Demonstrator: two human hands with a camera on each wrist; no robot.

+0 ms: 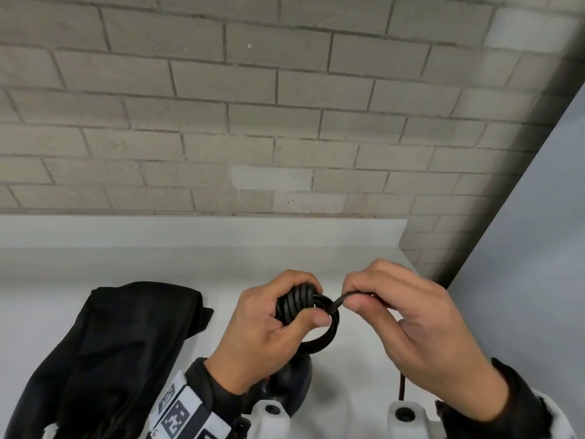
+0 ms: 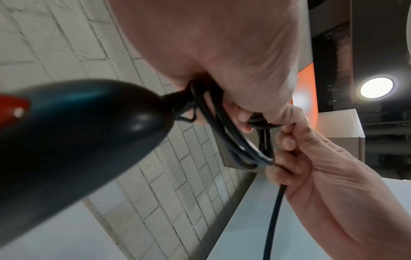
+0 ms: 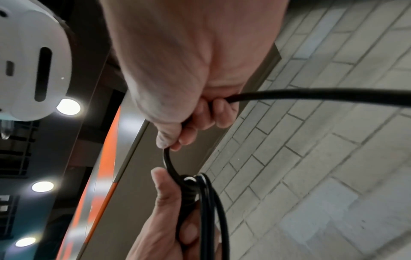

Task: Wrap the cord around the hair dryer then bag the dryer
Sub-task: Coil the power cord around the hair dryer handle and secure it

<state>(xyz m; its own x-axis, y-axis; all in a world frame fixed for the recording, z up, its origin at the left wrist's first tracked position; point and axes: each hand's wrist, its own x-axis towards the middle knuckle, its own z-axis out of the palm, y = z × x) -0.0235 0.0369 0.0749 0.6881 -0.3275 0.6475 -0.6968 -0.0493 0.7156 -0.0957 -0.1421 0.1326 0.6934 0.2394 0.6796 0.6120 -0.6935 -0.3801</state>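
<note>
My left hand point(image 1: 305, 301) grips a bundle of black cord point(image 1: 318, 345) wound into several loops above the white counter. My right hand point(image 1: 353, 294) pinches the loose run of cord just right of the bundle, and the rest hangs down from that hand. The black hair dryer point(image 1: 294, 381) hangs below my left wrist, mostly hidden. In the left wrist view the hair dryer point(image 2: 77, 132) shows a red switch, and the cord loops point(image 2: 233, 140) start at its tail. The right wrist view shows the cord point(image 3: 311, 95) passing through my right fingers point(image 3: 200, 114). A black bag point(image 1: 126, 343) lies crumpled at the left.
The white counter point(image 1: 190, 264) runs back to a low white ledge under a grey brick wall point(image 1: 253, 122). A grey panel point(image 1: 522, 248) closes off the right side. The bag covers the counter's left front part.
</note>
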